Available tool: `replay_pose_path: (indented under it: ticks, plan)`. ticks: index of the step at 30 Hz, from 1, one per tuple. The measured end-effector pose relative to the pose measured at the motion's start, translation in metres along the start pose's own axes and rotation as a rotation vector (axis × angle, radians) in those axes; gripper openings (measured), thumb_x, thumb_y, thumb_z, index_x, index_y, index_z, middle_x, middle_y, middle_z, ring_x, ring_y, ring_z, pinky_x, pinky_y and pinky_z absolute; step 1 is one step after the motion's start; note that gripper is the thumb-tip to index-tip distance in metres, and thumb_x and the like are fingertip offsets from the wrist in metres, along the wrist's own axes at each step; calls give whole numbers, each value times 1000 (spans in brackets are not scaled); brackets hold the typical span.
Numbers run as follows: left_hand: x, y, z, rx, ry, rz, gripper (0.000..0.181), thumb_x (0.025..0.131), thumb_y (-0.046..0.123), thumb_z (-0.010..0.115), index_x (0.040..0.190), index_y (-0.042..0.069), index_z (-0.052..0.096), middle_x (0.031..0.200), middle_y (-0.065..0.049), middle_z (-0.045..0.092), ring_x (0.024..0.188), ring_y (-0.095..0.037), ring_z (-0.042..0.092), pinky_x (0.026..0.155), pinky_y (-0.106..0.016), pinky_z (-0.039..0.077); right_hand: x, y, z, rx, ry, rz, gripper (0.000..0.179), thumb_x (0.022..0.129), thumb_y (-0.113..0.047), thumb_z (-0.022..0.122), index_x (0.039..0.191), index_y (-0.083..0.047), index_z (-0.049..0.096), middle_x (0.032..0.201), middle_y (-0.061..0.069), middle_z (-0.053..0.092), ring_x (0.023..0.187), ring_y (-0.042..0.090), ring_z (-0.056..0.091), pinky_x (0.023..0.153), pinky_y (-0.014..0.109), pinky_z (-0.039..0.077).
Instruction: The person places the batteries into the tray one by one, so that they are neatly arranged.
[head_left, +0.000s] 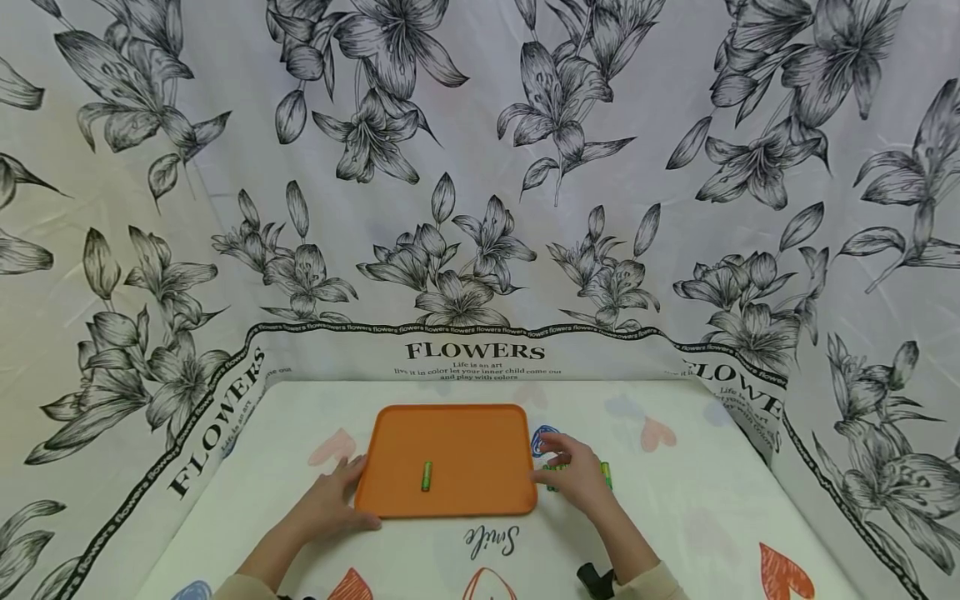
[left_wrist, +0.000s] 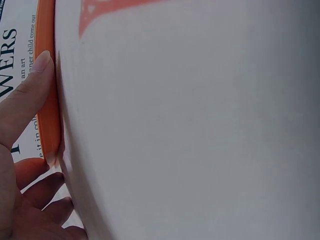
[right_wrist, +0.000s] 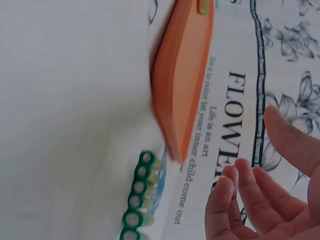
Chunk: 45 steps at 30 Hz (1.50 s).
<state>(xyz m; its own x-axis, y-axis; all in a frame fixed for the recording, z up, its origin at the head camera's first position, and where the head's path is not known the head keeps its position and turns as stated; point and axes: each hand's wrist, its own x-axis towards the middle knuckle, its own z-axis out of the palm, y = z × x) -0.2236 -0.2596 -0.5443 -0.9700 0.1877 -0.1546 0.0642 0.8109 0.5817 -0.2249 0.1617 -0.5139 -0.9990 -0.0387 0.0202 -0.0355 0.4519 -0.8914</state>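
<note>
An orange tray (head_left: 480, 446) lies on the table with one green battery (head_left: 426, 476) standing out on its left half. My left hand (head_left: 326, 504) holds the tray's near left corner, thumb along the near side and fingers at the left side. Just right of the tray, my right hand (head_left: 577, 475) hovers with loosely bent fingers and nothing between them. Below it runs a row of several green-ended batteries (right_wrist: 134, 201), side by side on the cloth. From the head, the right hand covers most of that row.
The white tablecloth (head_left: 420, 554) has printed hearts and the word "Smile". Behind and at both sides hangs a flower-printed curtain (head_left: 480, 283) with a "FLOWERS" border. A dark object (head_left: 596, 581) shows by the right sleeve.
</note>
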Motion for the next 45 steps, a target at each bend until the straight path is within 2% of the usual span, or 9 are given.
replay_pose_path:
  ticks: [8,19,28,33,40,45]
  plan:
    - [-1,-3,1,-6,4,-9,123,58,55,93,156,5,36,163,-28,22,146,-59,17,111,-78,21,-5,16,-14,-46,42,63,67,75,-13,89,136,-7,62,121,12,71,98,23,66,74,28,57]
    - [3,-7,4,3,11,-14,125,57,58,92,157,8,35,162,-32,20,142,-64,17,108,-80,21,-8,32,-38,-56,83,85,69,74,-8,89,137,-6,61,124,15,70,103,27,69,78,33,60]
    - [1,-4,2,-5,-3,-30,125,58,57,92,158,8,34,162,-32,18,141,-66,15,109,-80,20,-12,43,-63,-119,79,90,70,74,-1,86,139,-7,59,127,15,69,110,31,66,79,37,59]
    - [1,-3,2,-1,4,-18,124,59,55,92,157,7,34,162,-33,19,140,-69,15,108,-80,21,-9,51,-73,-171,69,92,71,74,-3,86,139,-6,59,132,18,66,115,34,63,83,43,58]
    - [1,-4,4,-8,8,-9,123,59,54,92,157,6,34,161,-34,19,137,-71,17,107,-81,23,-5,62,-80,-185,48,143,74,71,-5,88,139,-2,58,139,25,58,123,43,57,91,52,56]
    - [0,-4,1,-15,6,-8,123,60,54,92,157,7,34,162,-32,18,140,-68,15,109,-80,20,1,72,-78,-171,19,184,75,69,0,88,137,-1,59,135,23,61,121,41,59,97,54,53]
